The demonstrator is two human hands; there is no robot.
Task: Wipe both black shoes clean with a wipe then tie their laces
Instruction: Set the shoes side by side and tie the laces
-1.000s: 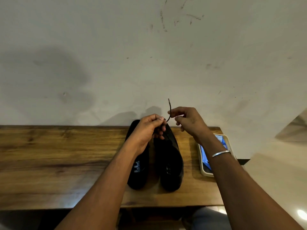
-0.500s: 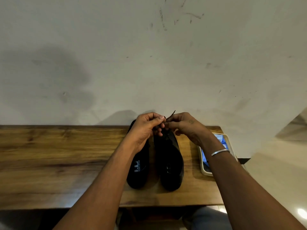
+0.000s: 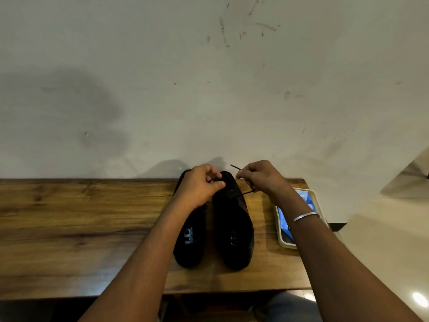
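Denim-clad knee (image 3: 290, 305) at 5 o'clock, under the table edge. Both forearms come in from the bottom, left from 7 o'clock, right from 5 o'clock, and converge on the far end of the shoes. Silver bangle (image 3: 306, 216) on the right wrist.

Wooden table (image 3: 81, 228) spans the lower frame. Two black shoes sit side by side at mid-table, heels toward the person and toes toward the wall. Left shoe (image 3: 190, 242) shows a white insole logo and is partly covered by the left forearm. Right shoe (image 3: 232, 228) is just beside it at 3 o'clock. Cream tray (image 3: 282, 240) sits at 3 o'clock of the shoes, apart from them, with something blue (image 3: 284, 219) inside, half hidden by the right arm.

Left hand (image 3: 202, 184) is back-up over the toes, fingers curled tight, thumb and forefinger pinching a dark bit of lace (image 3: 243, 194) against the right shoe's front. Right hand (image 3: 260, 180) is at 3 o'clock of it, just apart, knuckles up, fingers curled round the lace. One strand runs taut from the shoe into the fist, and the tip pokes out toward 10 o'clock.

Scuffed pale wall (image 3: 209, 89) behind fills the top.
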